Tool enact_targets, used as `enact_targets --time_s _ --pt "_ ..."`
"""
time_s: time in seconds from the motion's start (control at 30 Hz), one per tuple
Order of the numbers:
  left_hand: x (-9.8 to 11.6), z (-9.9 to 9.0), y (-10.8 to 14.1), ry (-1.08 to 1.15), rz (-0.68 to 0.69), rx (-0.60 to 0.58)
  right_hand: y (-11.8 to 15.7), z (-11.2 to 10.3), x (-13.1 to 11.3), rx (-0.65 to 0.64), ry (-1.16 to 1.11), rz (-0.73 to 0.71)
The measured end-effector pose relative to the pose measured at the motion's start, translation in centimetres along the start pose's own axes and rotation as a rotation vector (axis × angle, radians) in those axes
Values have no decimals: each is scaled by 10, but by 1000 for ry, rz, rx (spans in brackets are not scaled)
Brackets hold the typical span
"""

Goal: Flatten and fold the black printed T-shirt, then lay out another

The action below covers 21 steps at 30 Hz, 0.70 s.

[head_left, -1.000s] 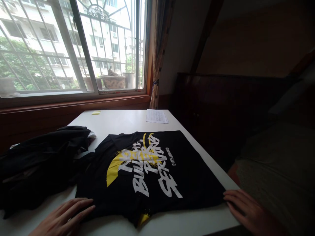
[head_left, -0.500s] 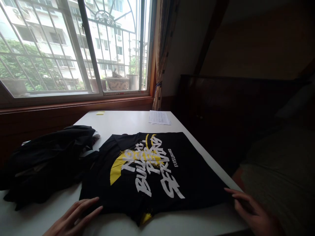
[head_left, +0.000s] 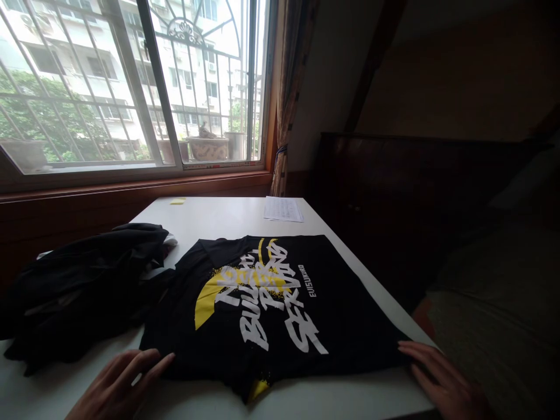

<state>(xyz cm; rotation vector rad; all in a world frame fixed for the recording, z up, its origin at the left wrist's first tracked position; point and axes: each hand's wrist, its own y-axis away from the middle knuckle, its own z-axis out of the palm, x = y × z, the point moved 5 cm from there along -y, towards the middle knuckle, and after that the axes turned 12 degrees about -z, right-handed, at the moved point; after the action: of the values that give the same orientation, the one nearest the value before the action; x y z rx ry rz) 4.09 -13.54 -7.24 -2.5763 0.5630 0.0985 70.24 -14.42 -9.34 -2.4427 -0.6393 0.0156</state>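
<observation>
A black T-shirt (head_left: 350, 315) with white lettering and a yellow print lies spread on the white table (head_left: 210, 216). At its near left corner is my left hand (head_left: 125, 379), fingertips touching the fabric, fingers slightly bent with gaps between them. My right hand (head_left: 441, 373) rests at the shirt's near right corner, its fingertips on the hem and the fingers a little apart. Whether either hand pinches cloth is hard to make out. The near edge of the shirt is uneven, with a yellow patch at its lowest point.
A heap of dark clothes (head_left: 87, 280) lies on the left of the table. Papers (head_left: 283, 209) and a yellow note (head_left: 177, 201) are at the far end. Beyond stand a barred window and a curtain (head_left: 286, 105). Dark furniture (head_left: 371, 192) is at the right.
My left hand has shifted slightly left and drawn its fingers in, the shirt's left corner moving with it. The fingers of my right hand have changed pose slightly at the hem.
</observation>
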Motion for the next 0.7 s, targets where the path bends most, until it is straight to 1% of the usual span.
enact_targets --time_s 0.1,0.23,0.33,0.4,0.53,0.6,0.7 --pt "-1 -1 -5 21 -49 33 -2 -3 0 29 -6 17" --pt "5 0 -15 215 -108 52 -6 -7 1 52 -38 81" --pt "8 2 -21 355 -213 16 -8 -8 1 71 -63 100" --pt "9 1 -21 401 -247 -22 -8 -7 0 77 -68 103" --pt "9 -6 -16 407 -195 -37 -7 -6 1 96 -71 112" --pt "8 -10 -12 391 -163 -21 -6 -6 1 104 -77 108" --pt "4 -13 -8 408 -156 15 -4 -4 3 100 -80 113"
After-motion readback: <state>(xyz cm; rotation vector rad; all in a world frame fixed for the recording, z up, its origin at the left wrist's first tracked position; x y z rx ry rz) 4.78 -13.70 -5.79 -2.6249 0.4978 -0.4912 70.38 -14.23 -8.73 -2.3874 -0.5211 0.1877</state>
